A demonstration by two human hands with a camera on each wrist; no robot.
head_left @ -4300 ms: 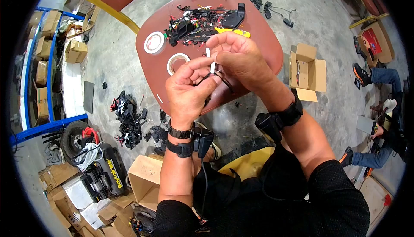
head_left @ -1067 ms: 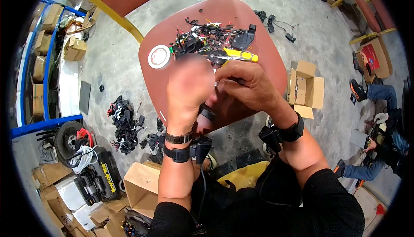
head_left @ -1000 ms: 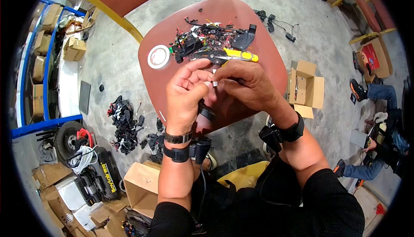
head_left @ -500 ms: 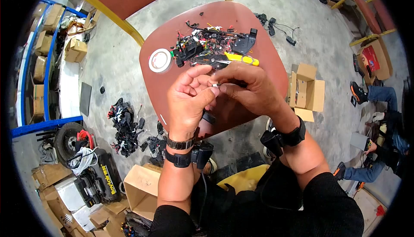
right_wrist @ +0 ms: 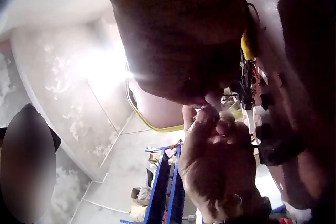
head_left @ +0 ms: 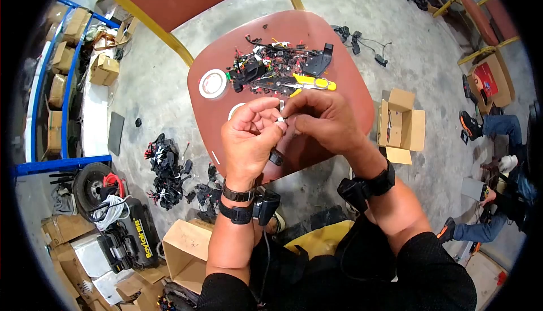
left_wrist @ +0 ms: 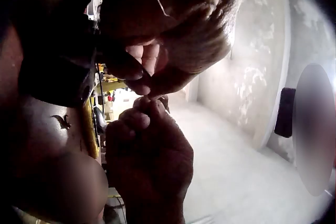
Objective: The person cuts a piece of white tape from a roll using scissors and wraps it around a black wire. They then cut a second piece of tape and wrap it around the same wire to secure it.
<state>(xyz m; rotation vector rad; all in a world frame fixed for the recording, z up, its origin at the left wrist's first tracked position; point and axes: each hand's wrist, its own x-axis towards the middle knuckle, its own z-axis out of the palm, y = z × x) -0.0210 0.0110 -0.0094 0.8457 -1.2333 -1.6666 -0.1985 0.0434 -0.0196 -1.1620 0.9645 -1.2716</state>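
Observation:
My left hand (head_left: 251, 141) pinches a small white tape strip (head_left: 281, 119) between thumb and fingertips over the chair seat. The right hand (head_left: 325, 120) meets it from the other side, its thumb and forefinger pinching at the same strip. An upper end of the strip shows between the two hands. Below the fingers, a black plug-like piece (head_left: 276, 158) shows over the seat. Both wrist views are dark; in the left wrist view the fingertips of the right hand (left_wrist: 149, 155) touch those of the left. The strip's inner part is hidden by fingers.
On the red-brown chair seat (head_left: 339, 107) lie a heap of black connectors and wire scraps (head_left: 271, 65), yellow-handled snips (head_left: 314, 82) and a white tape roll (head_left: 213, 84). A second roll (head_left: 236, 109) is half hidden behind the left hand. An open carton (head_left: 400, 124) stands at right.
The long upright white strip from the earliest frame now shows as short pieces at the fingertips. The hands stay together while the fingers shift. The chair seat appears slightly lower in view.

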